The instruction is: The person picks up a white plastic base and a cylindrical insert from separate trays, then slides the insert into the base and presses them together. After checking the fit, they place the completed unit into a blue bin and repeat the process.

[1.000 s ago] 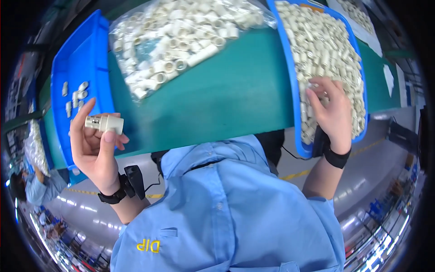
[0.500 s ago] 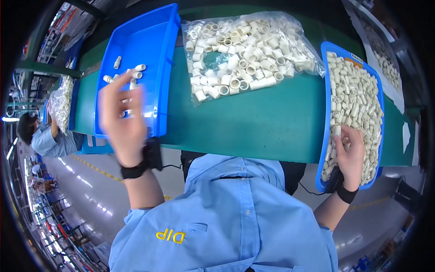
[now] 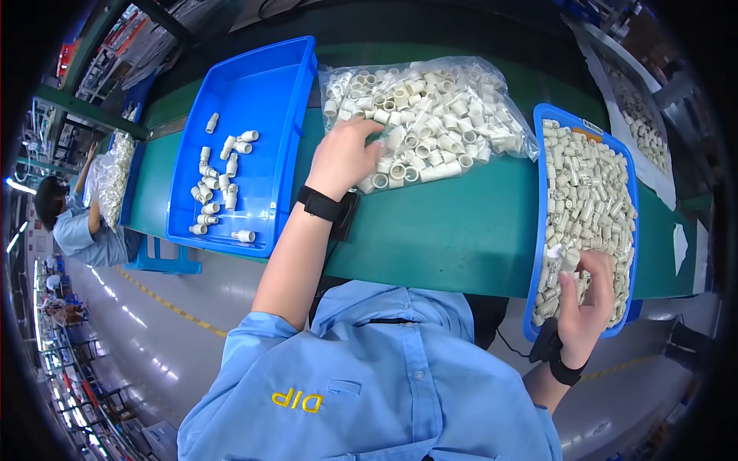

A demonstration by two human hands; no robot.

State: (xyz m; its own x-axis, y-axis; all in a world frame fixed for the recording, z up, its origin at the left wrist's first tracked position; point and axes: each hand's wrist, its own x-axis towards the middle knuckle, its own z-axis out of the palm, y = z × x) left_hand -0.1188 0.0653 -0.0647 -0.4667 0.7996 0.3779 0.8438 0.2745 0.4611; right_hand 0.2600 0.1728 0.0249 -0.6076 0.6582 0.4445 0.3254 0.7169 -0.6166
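My left hand (image 3: 343,160) is at the near left side of a clear plastic bag (image 3: 513,142) full of short white plastic sleeves (image 3: 423,131). Its fingers curve over the sleeves, thumb and forefinger apart; I see nothing held between them. On the right, my right hand (image 3: 589,296) pinches a white cylindrical fitting (image 3: 570,260) between thumb and fingers. That hand is over the near part of a blue tray (image 3: 541,230) heaped with white fittings (image 3: 588,188). Another blue tray (image 3: 261,180), on the left, has several white two-part pieces (image 3: 223,183) scattered inside.
Everything stands on a green worktable (image 3: 430,238). A white sheet-lined holder (image 3: 642,127) with more white parts lies beyond the right tray. At far left, a person (image 3: 84,223) in blue is beside another bag (image 3: 115,177) of parts. A blue stool (image 3: 165,257) stands below the table.
My left hand has moved right, from over the left tray to the bag. My right hand stays at the right tray, with a fitting raised in its fingers. The view has shifted slightly.
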